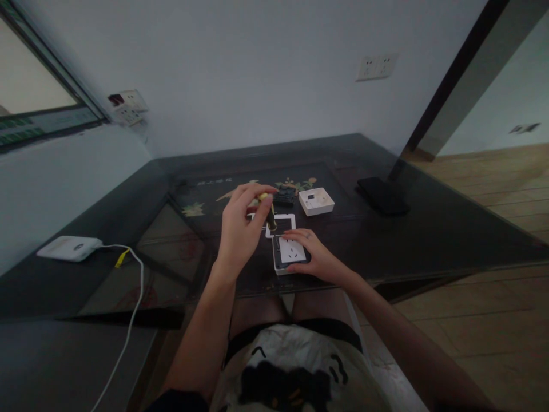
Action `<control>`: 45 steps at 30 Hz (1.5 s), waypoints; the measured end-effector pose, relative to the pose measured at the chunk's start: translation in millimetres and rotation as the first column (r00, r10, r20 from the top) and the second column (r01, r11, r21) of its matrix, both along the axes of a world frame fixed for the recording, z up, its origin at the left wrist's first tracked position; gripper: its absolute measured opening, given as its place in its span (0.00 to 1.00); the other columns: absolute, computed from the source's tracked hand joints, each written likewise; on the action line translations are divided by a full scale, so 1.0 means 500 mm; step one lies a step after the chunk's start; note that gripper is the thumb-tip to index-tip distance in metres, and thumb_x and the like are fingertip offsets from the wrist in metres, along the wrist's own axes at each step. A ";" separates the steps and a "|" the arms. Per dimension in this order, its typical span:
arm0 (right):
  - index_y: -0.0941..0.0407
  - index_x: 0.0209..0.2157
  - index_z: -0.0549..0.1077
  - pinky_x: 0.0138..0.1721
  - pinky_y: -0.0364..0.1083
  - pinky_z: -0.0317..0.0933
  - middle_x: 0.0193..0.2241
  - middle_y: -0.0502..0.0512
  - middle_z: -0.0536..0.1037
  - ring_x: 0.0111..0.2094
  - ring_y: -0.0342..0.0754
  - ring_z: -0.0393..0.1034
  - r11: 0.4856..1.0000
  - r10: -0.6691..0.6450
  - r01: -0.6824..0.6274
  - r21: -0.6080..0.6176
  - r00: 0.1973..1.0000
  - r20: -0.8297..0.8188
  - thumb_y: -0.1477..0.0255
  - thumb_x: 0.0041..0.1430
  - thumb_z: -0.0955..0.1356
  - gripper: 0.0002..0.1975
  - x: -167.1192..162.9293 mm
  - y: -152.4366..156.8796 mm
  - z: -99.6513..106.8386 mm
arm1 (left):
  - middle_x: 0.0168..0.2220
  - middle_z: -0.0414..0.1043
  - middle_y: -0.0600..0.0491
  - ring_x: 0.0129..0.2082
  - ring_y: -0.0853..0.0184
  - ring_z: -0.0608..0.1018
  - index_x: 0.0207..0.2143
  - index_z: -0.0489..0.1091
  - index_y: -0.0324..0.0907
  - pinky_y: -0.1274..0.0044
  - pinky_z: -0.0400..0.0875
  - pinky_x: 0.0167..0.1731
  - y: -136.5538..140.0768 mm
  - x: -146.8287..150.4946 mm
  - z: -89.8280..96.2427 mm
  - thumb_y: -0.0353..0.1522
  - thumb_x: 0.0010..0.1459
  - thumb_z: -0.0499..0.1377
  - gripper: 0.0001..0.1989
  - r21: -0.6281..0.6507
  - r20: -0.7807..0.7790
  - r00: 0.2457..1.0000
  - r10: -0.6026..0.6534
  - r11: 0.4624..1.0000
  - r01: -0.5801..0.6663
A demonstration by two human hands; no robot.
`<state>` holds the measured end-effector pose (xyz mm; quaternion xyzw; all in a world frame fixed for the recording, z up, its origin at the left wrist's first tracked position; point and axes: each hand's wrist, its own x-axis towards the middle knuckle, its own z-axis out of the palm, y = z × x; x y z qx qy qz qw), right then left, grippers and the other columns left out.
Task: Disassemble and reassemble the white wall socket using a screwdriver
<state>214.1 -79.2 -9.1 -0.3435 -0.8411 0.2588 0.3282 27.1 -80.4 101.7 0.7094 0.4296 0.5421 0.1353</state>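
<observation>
My left hand is closed round the yellow and black handle of a screwdriver. The screwdriver stands nearly upright, its shaft pointing down at the left side of a wall socket. That socket has a white face in a dark frame and sits on a white box near the table's front edge. With fingers and thumb, my right hand grips the socket from its right side. Just behind it lies a white cover frame, partly hidden by my left hand and the screwdriver.
A white mounting box and a dark part lie farther back on the dark table. A black phone-like object is at the right. At the left is a white device with a cable.
</observation>
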 end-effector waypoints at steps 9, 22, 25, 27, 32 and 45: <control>0.53 0.56 0.64 0.58 0.60 0.52 0.55 0.62 0.66 0.57 0.58 0.55 1.000 0.000 0.000 -0.009 1.000 -0.003 0.61 0.50 0.73 0.32 0.001 -0.001 0.001 | 0.40 0.75 0.51 0.40 0.68 0.77 0.46 0.69 0.43 0.78 0.73 0.39 0.001 -0.019 0.000 0.34 0.63 0.54 0.11 -0.088 0.027 0.995 -0.100 0.991 0.102; 0.53 0.55 0.65 0.58 0.59 0.52 0.55 0.62 0.66 0.57 0.57 0.55 1.000 -0.009 0.009 -0.002 1.000 -0.005 0.61 0.50 0.74 0.32 0.000 0.001 -0.002 | 0.40 0.75 0.51 0.40 0.68 0.77 0.47 0.69 0.43 0.78 0.73 0.40 -0.008 -0.016 0.006 0.34 0.62 0.54 0.12 -0.116 0.006 0.992 -0.123 0.986 0.122; 0.54 0.55 0.65 0.59 0.59 0.52 0.55 0.62 0.66 0.57 0.57 0.56 1.000 -0.009 0.009 -0.001 1.000 -0.012 0.61 0.50 0.73 0.32 0.000 0.001 -0.004 | 0.42 0.75 0.50 0.42 0.67 0.77 0.46 0.70 0.43 0.77 0.73 0.41 -0.016 -0.018 0.015 0.35 0.63 0.52 0.12 -0.133 -0.040 0.982 -0.184 0.975 0.177; 0.53 0.56 0.65 0.59 0.59 0.52 0.55 0.62 0.66 0.58 0.58 0.55 1.000 -0.009 0.009 0.002 1.000 -0.016 0.60 0.50 0.73 0.32 -0.001 0.002 -0.005 | 0.42 0.74 0.51 0.42 0.67 0.76 0.42 0.72 0.44 0.78 0.73 0.38 -0.015 -0.011 0.013 0.36 0.61 0.56 0.10 -0.066 -0.076 0.992 -0.102 0.993 0.097; 0.52 0.56 0.65 0.58 0.59 0.53 0.55 0.62 0.66 0.57 0.57 0.55 1.000 -0.010 0.010 0.004 1.000 -0.011 0.60 0.50 0.73 0.32 -0.001 0.002 -0.006 | 0.35 0.73 0.54 0.34 0.69 0.75 0.36 0.72 0.43 0.79 0.72 0.34 0.001 0.002 -0.005 0.34 0.56 0.61 0.06 0.073 -0.049 0.991 0.127 0.990 -0.123; 0.52 0.56 0.64 0.58 0.60 0.52 0.55 0.63 0.66 0.58 0.59 0.55 1.000 -0.003 0.003 0.002 1.000 -0.001 0.60 0.50 0.73 0.32 -0.001 0.002 -0.001 | 0.37 0.71 0.52 0.38 0.68 0.74 0.34 0.72 0.42 0.78 0.72 0.37 0.008 0.003 -0.002 0.35 0.57 0.61 0.05 0.113 -0.071 0.990 0.121 0.987 -0.113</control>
